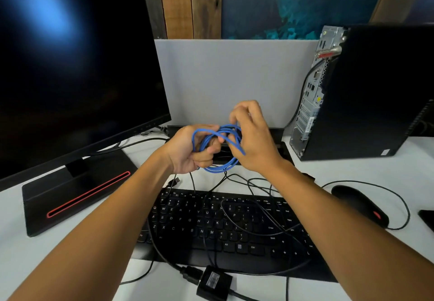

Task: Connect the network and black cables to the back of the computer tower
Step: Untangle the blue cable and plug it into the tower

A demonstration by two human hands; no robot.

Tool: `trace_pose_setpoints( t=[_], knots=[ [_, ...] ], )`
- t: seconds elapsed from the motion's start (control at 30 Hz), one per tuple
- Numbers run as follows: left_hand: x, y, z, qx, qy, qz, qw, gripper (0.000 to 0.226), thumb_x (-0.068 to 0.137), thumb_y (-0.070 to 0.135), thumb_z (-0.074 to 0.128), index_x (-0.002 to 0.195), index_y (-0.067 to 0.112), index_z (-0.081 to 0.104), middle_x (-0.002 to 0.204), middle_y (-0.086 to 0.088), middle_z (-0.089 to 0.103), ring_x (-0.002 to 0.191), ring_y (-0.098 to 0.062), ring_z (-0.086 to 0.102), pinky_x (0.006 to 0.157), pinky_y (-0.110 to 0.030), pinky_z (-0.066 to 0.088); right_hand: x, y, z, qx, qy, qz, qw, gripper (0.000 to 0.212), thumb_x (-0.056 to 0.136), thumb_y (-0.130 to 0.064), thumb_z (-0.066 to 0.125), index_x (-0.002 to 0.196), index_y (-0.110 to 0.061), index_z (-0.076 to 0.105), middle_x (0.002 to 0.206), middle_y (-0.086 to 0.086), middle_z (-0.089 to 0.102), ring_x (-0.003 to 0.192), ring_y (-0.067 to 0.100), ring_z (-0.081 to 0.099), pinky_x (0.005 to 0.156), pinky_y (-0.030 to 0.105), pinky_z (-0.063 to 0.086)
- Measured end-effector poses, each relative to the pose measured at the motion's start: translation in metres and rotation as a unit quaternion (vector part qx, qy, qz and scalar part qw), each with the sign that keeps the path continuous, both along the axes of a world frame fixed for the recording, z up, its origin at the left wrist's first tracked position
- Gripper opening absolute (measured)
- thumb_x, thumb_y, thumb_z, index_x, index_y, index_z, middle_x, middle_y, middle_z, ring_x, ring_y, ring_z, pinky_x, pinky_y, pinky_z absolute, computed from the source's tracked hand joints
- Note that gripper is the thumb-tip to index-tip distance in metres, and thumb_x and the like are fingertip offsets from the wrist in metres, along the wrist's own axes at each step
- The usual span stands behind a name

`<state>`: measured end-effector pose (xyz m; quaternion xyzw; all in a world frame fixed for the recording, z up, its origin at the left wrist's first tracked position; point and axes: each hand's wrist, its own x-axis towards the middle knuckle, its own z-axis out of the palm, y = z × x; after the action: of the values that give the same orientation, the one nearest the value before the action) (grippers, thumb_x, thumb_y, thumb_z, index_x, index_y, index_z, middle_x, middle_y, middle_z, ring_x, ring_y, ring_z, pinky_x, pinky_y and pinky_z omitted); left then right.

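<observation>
At the 9 o'clock side of the white bench [352, 171] stands a dark monitor [70, 66], screen off, on a black base [77, 195] with a red-edged slot along its front. Thin black cables run from behind the base toward the centre.

Near the middle, above the far edge of the keyboard [211, 225], both hands meet on a coiled blue network cable [220, 150]. The left hand [190, 150] has its fingers curled round the bundle, gripping the loops from the 9 o'clock side. The right hand [253, 136] comes in from 3 o'clock, its thumb and fingers pinching one blue strand near the top of the coil. Several loops hang below the hands.

Loose black cables [246, 183] lie tangled over the keyboard's top rows and across its keys; a USB plug [175, 181] rests just off the keyboard's 11 o'clock corner. At 6 o'clock, a small black adapter box [215, 284] with a label sits on the bench edge, cables attached.

Toward 3 o'clock lies a black mouse [359, 205] with a red scroll wheel, its cord looping around it. At 2 o'clock the black computer tower [375, 89] stands upright, its metal rear panel [312, 96] turned toward the centre, well apart from the blue cable; one black cable already runs down from that panel.
</observation>
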<state>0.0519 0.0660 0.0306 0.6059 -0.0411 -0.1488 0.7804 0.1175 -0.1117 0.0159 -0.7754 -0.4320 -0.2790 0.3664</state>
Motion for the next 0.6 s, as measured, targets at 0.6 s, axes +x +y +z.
trace_pose_setpoints(
  t=[0.6],
  knots=[
    [-0.001, 0.026, 0.02, 0.185, -0.053, 0.051, 0.98, 0.058, 0.093, 0.063, 0.045, 0.079, 0.008, 0.059, 0.056, 0.004, 0.013, 0.05, -0.014, 0.008, 0.049, -0.028, 0.011, 0.041, -0.114, 0.032, 0.123, 0.159, -0.232, 0.952, 0.066, 0.099, -0.048, 0.063, 0.056, -0.006, 0.035, 0.049, 0.004, 0.033, 0.049, 0.021, 0.031, 0.065, 0.031, 0.032]
  ],
)
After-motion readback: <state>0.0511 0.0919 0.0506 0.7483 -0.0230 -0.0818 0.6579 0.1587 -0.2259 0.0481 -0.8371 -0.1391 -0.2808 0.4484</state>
